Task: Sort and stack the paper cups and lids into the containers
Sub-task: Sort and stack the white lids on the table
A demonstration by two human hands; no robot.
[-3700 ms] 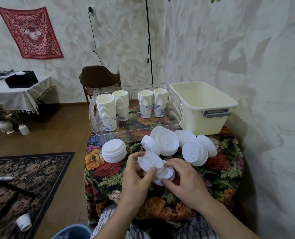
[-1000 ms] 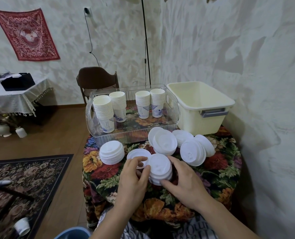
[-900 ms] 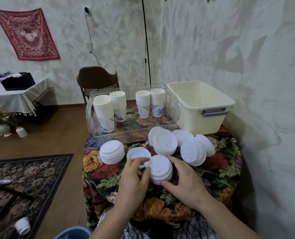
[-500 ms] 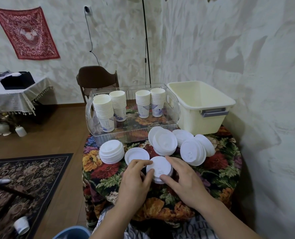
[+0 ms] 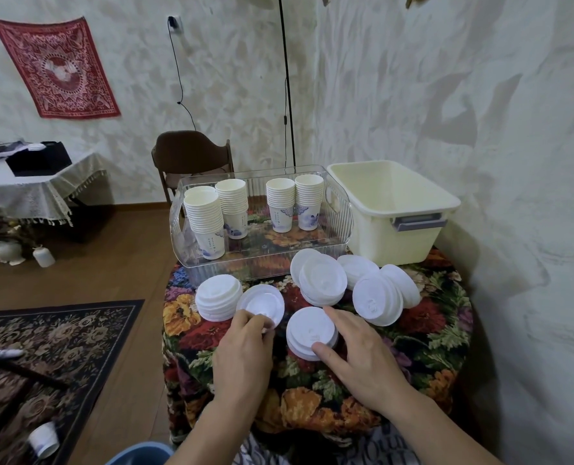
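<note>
My left hand [image 5: 243, 350] pinches the near edge of a single white lid [image 5: 260, 305] lying beside a neat stack of lids [image 5: 217, 297] at the table's left. My right hand [image 5: 359, 357] grips a short stack of lids [image 5: 310, 332] between thumb and fingers at the table's middle. More lids lie in leaning piles behind: one pile [image 5: 322, 280] and another [image 5: 377, 300] further right. A clear tray [image 5: 339, 209] holds several stacks of paper cups [image 5: 205, 223]. The cream tub [image 5: 392, 209] at the back right is empty.
The small round table [image 5: 429, 330] has a floral cloth and stands against the right wall. A chair [image 5: 191, 156] is behind the tray. A loose cup [image 5: 44, 439] lies on the floor by the rug, and a blue bin rim [image 5: 138, 456] is below.
My left hand took one lid off the pile and moved it left, next to the left stack. My right hand stayed on the short stack, which now sits squarer on the table.
</note>
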